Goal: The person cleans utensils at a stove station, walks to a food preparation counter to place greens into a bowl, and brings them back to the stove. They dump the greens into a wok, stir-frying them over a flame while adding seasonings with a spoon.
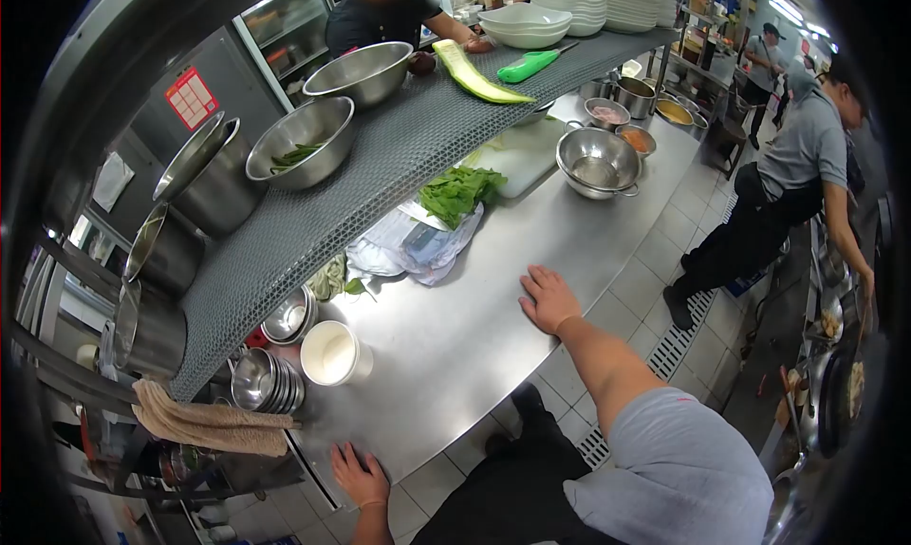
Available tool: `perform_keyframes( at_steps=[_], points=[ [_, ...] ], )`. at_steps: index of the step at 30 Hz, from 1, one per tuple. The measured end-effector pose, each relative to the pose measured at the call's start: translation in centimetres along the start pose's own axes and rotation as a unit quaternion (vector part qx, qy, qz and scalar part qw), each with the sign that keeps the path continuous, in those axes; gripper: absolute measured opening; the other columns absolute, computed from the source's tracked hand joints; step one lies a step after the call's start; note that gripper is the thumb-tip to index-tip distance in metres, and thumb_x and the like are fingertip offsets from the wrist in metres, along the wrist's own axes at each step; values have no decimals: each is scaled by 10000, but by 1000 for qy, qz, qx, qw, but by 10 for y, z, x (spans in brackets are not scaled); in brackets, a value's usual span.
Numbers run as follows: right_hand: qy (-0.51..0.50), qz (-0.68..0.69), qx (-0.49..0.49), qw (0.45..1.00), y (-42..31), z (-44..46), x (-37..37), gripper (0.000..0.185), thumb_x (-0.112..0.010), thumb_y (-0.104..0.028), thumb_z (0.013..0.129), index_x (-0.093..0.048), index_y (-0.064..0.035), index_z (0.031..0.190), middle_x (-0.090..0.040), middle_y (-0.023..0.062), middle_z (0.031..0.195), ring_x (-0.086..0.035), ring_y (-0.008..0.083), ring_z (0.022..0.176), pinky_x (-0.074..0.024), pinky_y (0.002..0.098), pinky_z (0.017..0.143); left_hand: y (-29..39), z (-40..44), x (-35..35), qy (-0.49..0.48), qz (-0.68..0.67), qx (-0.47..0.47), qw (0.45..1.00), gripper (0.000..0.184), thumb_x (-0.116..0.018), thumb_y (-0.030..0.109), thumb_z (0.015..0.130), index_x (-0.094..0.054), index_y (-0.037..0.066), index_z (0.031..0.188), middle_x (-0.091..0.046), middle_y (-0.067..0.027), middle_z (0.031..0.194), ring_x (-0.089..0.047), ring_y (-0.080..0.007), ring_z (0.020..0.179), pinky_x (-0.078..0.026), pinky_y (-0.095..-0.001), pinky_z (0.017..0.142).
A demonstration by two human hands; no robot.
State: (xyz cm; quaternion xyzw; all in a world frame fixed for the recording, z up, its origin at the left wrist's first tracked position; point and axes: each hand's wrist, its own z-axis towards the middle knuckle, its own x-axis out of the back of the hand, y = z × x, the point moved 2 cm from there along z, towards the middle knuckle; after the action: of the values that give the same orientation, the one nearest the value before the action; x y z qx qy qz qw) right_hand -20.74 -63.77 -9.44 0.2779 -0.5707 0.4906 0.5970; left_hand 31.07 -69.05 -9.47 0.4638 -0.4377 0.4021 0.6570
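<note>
My left hand lies flat on the near left corner of the steel table, fingers spread and holding nothing. Farther right, my right hand rests palm down near the table's right edge, also with its fingers apart. A white tub stands beyond my left hand, beside a stack of small steel bowls. Ahead of my right hand are a bundled cloth with leafy greens on it, a white cutting board and a steel colander.
A raised shelf crosses the table's far side, holding steel bowls, a cut green vegetable, a green-handled peeler or knife and white dishes. A towel hangs at left. One person works at the stove; another stands behind the shelf.
</note>
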Motion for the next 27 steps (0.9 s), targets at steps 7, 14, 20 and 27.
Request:
perform_keyframes(
  at_steps=[7, 14, 20, 27],
  points=[
    [37, 20, 13, 999, 3, -1, -5, 470, -547, -341, 904, -551, -76, 1293, -430, 156, 1441, -366, 309, 1355, -273, 433, 1133, -2, -1, -2, 11, 7, -6, 1000, 534, -612, 246, 829, -505, 33, 1307, -371, -211, 1460, -348, -395, 1333, -279, -502, 1095],
    [30, 17, 21, 999, 3, -1, -1, 473, -532, -349, 909, -549, -75, 1295, -425, 161, 1446, -361, 310, 1359, -271, 428, 1136, -3, -2, -4, 13, 10, -12, 1000, 554, -613, 254, 824, -500, 35, 1321, -373, -208, 1461, -350, -394, 1332, -282, -498, 1094],
    [27, 21, 12, 999, 2, -1, -1, 474, -523, -348, 915, -544, -75, 1301, -424, 163, 1447, -360, 309, 1361, -263, 423, 1140, -3, -3, -4, 13, 12, -10, 1000, 562, -611, 254, 825, -496, 36, 1330, -371, -209, 1463, -349, -396, 1332, -283, -497, 1092],
    [15, 14, 8, 1000, 2, -1, 0, 475, -519, -359, 920, -531, -91, 1312, -412, 154, 1460, -346, 301, 1372, -261, 422, 1143, 0, -2, -2, 7, 8, 0, 1000, 565, -607, 252, 830, -492, 31, 1337, -368, -213, 1463, -345, -398, 1335, -281, -497, 1094]
  ],
)
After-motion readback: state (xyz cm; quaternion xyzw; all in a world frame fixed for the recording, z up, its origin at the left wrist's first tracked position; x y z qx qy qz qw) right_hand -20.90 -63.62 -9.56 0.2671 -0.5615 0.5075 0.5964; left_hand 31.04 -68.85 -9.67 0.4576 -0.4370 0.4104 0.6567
